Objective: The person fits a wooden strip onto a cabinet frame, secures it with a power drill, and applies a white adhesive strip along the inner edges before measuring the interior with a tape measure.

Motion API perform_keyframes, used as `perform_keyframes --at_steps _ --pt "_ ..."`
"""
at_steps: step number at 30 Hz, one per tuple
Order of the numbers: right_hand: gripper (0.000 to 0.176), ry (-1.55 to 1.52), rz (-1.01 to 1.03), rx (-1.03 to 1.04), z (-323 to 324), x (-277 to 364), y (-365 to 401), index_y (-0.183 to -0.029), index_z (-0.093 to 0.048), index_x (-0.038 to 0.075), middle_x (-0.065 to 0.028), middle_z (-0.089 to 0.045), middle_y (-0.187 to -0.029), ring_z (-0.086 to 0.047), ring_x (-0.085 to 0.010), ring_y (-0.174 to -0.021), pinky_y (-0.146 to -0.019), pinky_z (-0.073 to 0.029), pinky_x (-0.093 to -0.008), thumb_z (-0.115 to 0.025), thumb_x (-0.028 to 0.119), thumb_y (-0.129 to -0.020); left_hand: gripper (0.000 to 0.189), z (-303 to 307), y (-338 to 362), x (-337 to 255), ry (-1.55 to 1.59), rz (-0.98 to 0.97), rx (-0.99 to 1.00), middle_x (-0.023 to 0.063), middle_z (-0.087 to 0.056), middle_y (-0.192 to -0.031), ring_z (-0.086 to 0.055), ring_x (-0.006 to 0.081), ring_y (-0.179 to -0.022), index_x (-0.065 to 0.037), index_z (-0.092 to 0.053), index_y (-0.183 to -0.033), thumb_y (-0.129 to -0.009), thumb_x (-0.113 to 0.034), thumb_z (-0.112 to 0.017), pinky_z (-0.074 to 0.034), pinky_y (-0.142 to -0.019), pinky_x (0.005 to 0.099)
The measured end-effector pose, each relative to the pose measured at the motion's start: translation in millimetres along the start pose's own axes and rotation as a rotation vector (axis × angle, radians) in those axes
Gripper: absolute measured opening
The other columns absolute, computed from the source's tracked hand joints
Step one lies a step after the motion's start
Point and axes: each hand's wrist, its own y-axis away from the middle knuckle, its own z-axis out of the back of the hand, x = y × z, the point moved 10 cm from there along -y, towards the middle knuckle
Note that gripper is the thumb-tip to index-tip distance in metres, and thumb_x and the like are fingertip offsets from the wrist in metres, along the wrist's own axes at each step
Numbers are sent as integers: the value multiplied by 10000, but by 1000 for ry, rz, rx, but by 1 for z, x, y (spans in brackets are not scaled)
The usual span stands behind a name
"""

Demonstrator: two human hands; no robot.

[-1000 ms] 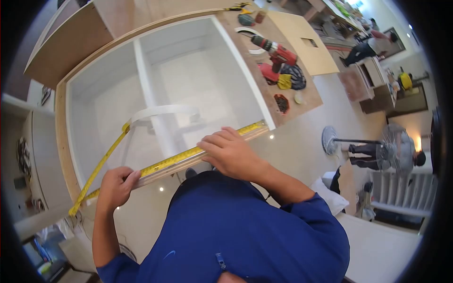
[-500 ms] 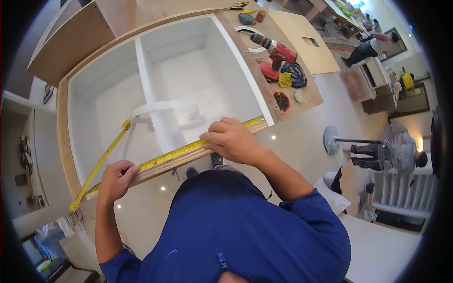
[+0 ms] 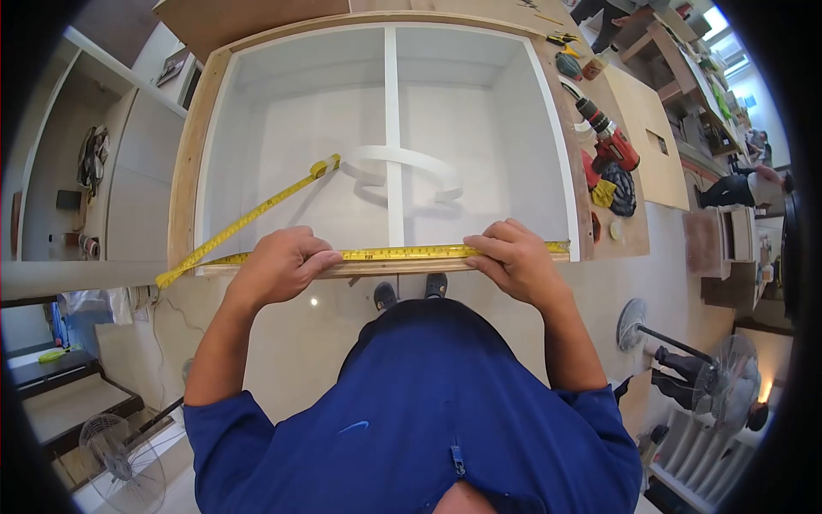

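Observation:
Yellow measuring tape (image 3: 402,254) lies along the near edge of a white-lined wooden cabinet (image 3: 392,111). My left hand (image 3: 284,267) grips this edge left of the middle, its thumb on the tape. Further right, my right hand (image 3: 516,261) pinches the tape against the same edge. The blade reaches the right corner; at the left it folds back beyond the corner and slants up over the opening. A curled white strip (image 3: 411,158) crosses the cabinet's central divider near the tape's upper end.
On the board to the right are a red cordless drill (image 3: 608,137), a yellow cloth (image 3: 603,194) and a dark bundle (image 3: 623,190). Pliers (image 3: 562,39) lie further back. Pedestal fans stand at the lower left (image 3: 122,463) and right (image 3: 728,377). Other people are at the far right.
My view has turned, so the cabinet now appears squarer and further right. Both hands keep hold of the tape along the near edge, with little shift along it.

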Motion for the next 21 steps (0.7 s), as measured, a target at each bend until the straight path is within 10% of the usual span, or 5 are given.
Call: perform_keyframes --at_steps 21 --pt "265 -50 51 49 3 23 -46 -1083 -747 39 -131 -707 -1008 -663 -328 -956 -831 -538 -411 -783 206 -880 265 -2 1 -1 -73 -75 -64 106 -576 -773 -585 298 -743 -89 -791 -942 -970 -332 -690 -468 -687 416"
